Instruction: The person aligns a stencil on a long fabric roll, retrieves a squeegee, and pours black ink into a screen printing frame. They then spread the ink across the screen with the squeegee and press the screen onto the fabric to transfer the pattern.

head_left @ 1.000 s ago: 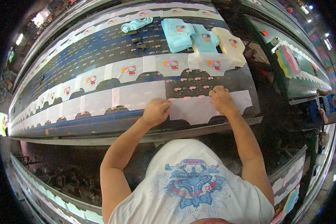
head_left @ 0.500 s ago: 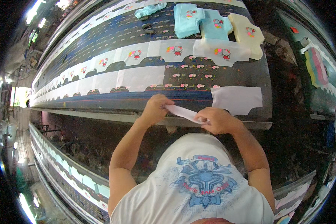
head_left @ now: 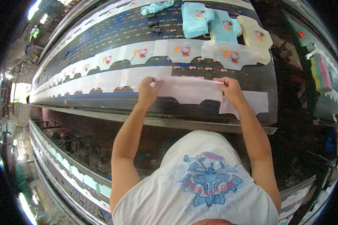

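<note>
Dark table [head_left: 261,79], upper frame; centre: your left hand [head_left: 149,92], right hand [head_left: 231,90], fingers [head_left: 223,81] pinching white cloth [head_left: 189,91] by upper corners.

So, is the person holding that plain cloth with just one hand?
No, the left hand pinches one upper corner of the cloth and the right hand pinches the other.

Plain pale-pink cloth [head_left: 189,92], cut away along its lower edge, stretched sideways over the dark table [head_left: 264,79].

Flat panel [head_left: 256,101] partly behind forearm [head_left: 248,122]
</note>
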